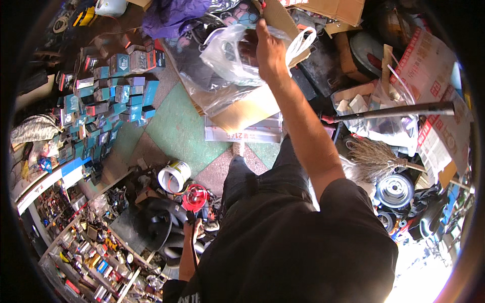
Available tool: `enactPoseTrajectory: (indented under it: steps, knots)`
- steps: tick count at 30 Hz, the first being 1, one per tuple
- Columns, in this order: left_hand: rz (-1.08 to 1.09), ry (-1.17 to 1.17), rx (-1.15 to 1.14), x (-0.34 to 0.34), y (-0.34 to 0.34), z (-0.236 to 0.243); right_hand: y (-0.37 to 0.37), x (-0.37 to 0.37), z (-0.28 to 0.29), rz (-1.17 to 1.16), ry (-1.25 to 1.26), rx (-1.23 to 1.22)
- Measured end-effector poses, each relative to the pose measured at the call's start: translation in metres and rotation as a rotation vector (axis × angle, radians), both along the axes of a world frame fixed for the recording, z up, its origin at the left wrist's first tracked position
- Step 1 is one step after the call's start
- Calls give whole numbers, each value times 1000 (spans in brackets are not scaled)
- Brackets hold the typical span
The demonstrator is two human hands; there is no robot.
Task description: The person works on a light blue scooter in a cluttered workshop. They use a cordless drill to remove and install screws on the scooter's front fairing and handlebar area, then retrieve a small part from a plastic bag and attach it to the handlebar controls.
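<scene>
My right hand [269, 53] reaches far forward to a clear plastic bag [225, 55] with white handles [301, 44]. Its thumb stands up, apart from the fingers, which are in shadow and partly covered by the plastic. The bag rests over an open cardboard box [250, 111] with more clear film across it. Down at my left side, my left hand [198, 228] is closed beside a small black object [190, 217]; what it grips is too small to make out. A red round reel-like thing [195, 197] lies just beyond that hand.
Stacked small teal boxes [121, 93] fill the left. A white bucket [174, 177] and black tubes [174, 227] are near my left leg. At right are a straw broom [374, 159], a metal wheel rim [394, 191] and a dark pole [399, 111]. Green tiled floor [174, 118] lies ahead.
</scene>
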State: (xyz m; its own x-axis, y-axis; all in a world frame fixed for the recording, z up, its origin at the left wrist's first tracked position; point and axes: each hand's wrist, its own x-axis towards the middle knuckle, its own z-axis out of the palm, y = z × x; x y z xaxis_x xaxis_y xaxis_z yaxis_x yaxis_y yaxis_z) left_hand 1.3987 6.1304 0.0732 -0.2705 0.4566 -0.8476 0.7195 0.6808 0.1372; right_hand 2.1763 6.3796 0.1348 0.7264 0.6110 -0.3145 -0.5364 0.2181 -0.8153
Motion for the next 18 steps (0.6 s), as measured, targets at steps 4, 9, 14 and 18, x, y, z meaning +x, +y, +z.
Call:
enactPoseTrajectory:
  steps: [4, 9, 14, 18]
  knots:
    - [-276, -82, 160, -47, 93, -70, 25, -9, -8, 153, -988, -1230]
    - [-459, -30, 536, -81, 166, -48, 34, -14, -60, 442, 290, -335]
    - [-221, 12, 445, -100, 196, -9, 24, 2, 7, -119, -212, -310]
    - [-514, 71, 494, -127, 202, -27, -27, -14, 103, -55, -1763, -720]
